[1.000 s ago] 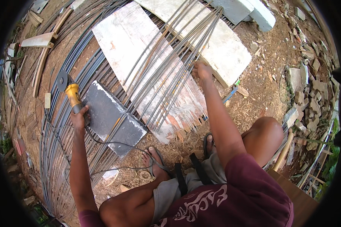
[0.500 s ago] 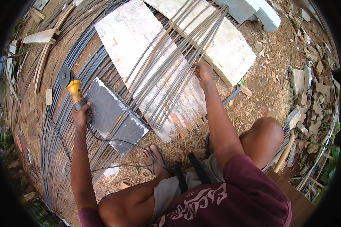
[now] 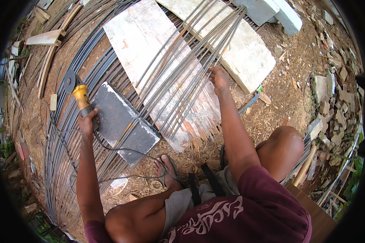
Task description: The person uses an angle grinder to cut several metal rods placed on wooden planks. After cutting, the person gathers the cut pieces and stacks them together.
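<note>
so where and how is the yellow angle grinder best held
Probably wrapped around its slim grey rear body, from the person's side, where the left hand holds it: that end lies nearest the person, while the disc sits at the far end.

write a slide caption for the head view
Left hand holds a yellow angle grinder; right hand is at metal rods lying across a pale board.

Grinder (image 3: 82, 97): yellow body, dark-grey disc (image 3: 70, 81). Rods (image 3: 198, 75): grey, some rust-brown. Slab (image 3: 113, 109): charcoal, white-edged. Board (image 3: 136, 42): off-white, reddish-brown patches. Shirt (image 3: 271, 204): maroon, pale lettering.
</note>
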Tool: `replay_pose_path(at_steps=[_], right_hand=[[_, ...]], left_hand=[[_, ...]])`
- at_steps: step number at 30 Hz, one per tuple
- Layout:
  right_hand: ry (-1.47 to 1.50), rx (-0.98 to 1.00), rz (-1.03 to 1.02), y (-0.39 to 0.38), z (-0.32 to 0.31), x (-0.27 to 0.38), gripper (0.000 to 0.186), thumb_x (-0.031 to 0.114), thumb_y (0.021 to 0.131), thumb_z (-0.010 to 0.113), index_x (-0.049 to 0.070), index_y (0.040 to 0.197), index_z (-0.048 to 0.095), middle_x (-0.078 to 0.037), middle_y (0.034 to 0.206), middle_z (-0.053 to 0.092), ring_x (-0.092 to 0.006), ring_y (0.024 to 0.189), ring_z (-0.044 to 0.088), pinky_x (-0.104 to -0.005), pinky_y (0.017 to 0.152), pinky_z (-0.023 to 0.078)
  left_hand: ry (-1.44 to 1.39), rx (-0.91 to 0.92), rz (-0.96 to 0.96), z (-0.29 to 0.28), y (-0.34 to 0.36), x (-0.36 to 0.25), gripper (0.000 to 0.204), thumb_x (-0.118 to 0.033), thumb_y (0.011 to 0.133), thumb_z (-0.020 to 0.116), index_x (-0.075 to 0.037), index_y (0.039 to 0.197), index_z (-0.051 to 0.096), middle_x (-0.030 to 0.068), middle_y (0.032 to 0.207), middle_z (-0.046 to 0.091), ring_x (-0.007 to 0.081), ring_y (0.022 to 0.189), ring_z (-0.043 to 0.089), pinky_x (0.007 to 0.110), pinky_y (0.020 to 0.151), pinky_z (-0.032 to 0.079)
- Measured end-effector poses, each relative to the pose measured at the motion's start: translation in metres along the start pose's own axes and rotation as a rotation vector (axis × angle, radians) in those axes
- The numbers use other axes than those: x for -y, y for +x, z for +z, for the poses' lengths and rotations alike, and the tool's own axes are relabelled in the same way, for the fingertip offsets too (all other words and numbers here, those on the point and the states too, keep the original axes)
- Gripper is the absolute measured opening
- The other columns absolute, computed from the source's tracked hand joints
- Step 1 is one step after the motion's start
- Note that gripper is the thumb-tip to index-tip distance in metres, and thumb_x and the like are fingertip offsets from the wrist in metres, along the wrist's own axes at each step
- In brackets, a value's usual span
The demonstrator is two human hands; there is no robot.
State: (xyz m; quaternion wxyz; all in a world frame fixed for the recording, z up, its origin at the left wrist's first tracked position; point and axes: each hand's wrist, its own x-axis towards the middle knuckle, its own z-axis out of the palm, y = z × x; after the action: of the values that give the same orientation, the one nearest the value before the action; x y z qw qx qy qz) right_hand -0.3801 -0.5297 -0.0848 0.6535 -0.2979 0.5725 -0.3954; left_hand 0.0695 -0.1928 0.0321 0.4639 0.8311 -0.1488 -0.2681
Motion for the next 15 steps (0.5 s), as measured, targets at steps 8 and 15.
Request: replay_pose_path(at_steps=[8,15], right_hand=[[0.029,-0.016,0.02,0.0005,-0.0001,-0.0007,0.019,0.011,0.099,0.066,0.0,0.113,0.071,-0.008,0.091,0.072,-0.0128,0.073,0.069,-0.024,0.059,0.048],[0.046,0.005,0.019,0.0035,-0.0015,-0.0026,0.02,0.01,0.099,0.066,-0.001,0.115,0.07,-0.007,0.092,0.073,-0.0132,0.073,0.07,-0.0241,0.058,0.048]], left_hand=[[-0.003,-0.016,-0.017,0.001,-0.0021,-0.0016,0.03,-0.018,0.086,0.087,-0.006,0.098,0.062,0.003,0.073,0.066,0.0144,0.054,0.063,0.029,0.052,0.054],[-0.006,-0.023,-0.014,0.0006,-0.0028,-0.0013,0.029,-0.018,0.086,0.087,-0.007,0.097,0.062,0.0027,0.073,0.066,0.0143,0.055,0.064,0.029,0.052,0.054]])
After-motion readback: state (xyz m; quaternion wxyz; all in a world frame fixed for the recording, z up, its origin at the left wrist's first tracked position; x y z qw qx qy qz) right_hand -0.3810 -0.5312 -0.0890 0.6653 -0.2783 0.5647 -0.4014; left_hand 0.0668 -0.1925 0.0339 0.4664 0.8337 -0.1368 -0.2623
